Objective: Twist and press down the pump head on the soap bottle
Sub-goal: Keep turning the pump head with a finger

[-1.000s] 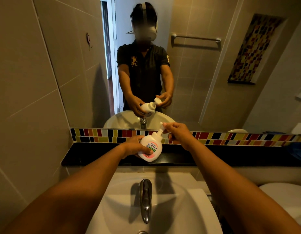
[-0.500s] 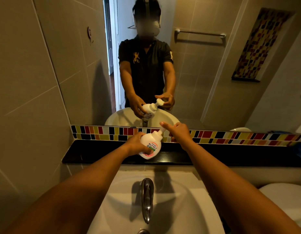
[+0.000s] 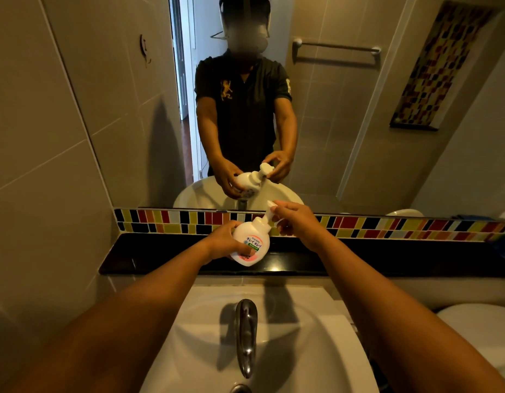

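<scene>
Currently: mirror (image 3: 359, 123) on far wall, white sink (image 3: 288, 350) near, black ledge (image 3: 160, 256) between. Soap bottle (image 3: 250, 242) held tilted right, above the ledge, centre. Left hand (image 3: 224, 242) wrapped around bottle body. Right hand (image 3: 295, 221) fingers closed around pump head (image 3: 269, 211) at bottle's upper right.

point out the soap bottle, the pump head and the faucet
soap bottle (image 3: 250, 241), head view, on its labelled front
pump head (image 3: 269, 209), head view, on the white top by the fingers
faucet (image 3: 246, 333), head view, on the chrome spout
</scene>
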A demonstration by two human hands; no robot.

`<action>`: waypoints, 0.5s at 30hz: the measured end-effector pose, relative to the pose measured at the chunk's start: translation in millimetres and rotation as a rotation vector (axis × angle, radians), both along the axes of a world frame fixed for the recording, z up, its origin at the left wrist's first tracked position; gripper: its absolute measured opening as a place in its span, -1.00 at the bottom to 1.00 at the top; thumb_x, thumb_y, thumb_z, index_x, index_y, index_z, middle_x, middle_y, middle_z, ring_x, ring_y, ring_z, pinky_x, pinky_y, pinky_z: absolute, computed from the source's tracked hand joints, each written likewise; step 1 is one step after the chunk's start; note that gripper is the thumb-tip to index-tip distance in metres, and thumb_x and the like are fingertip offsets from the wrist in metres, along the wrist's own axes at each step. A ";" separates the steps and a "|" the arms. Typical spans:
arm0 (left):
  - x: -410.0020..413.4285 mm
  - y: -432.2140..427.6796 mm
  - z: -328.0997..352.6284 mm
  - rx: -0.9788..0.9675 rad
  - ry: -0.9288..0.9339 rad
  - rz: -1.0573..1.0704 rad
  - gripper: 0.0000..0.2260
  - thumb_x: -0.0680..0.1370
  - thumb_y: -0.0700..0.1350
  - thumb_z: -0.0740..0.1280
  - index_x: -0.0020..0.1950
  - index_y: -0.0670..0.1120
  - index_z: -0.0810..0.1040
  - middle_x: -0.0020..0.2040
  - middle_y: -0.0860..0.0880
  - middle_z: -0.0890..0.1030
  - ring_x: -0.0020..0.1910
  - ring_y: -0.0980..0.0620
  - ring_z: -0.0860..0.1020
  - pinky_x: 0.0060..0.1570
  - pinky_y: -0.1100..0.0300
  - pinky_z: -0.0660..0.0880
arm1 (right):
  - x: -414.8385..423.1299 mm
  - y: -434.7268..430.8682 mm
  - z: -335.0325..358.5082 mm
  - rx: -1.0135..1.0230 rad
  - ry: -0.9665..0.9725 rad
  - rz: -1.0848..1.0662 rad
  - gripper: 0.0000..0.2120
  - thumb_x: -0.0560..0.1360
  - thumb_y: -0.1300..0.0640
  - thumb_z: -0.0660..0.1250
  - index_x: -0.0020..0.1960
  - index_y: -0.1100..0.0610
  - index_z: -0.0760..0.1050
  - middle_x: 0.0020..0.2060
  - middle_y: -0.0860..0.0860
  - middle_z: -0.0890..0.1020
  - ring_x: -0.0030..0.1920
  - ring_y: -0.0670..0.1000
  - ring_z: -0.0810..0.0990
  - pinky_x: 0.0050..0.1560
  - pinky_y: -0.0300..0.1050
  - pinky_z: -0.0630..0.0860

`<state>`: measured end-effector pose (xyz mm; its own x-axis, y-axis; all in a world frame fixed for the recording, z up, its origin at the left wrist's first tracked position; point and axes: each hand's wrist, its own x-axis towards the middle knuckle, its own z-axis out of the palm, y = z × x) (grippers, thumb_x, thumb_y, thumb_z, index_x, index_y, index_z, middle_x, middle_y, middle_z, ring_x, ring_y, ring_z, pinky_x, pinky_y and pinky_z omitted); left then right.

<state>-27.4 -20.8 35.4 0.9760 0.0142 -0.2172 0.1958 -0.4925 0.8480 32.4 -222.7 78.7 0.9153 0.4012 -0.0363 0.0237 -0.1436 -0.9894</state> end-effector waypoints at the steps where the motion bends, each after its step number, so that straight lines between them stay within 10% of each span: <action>1: 0.2 -0.2 -1.2 0.006 -0.003 0.001 -0.42 0.36 -0.17 0.55 0.31 -0.02 0.39 0.13 -0.04 0.56 0.11 -0.04 0.56 -0.08 0.16 0.58 | 0.7 0.4 -0.9 -0.013 -0.012 -0.012 -0.81 0.55 0.06 0.36 0.05 0.14 0.65 -0.24 0.06 0.62 -0.34 -0.03 0.51 -0.33 -0.24 0.53; 15: 4.3 -5.8 -13.2 0.069 -0.097 0.071 -0.32 0.31 -0.15 0.58 0.35 -0.01 0.36 0.26 -0.09 0.53 0.22 -0.12 0.53 0.14 -0.03 0.55 | 10.4 13.7 -18.7 -0.044 -0.058 -0.252 -0.65 0.40 -0.08 0.51 -0.21 0.22 0.55 -0.37 0.06 0.60 -0.45 -0.04 0.47 -0.37 -0.14 0.51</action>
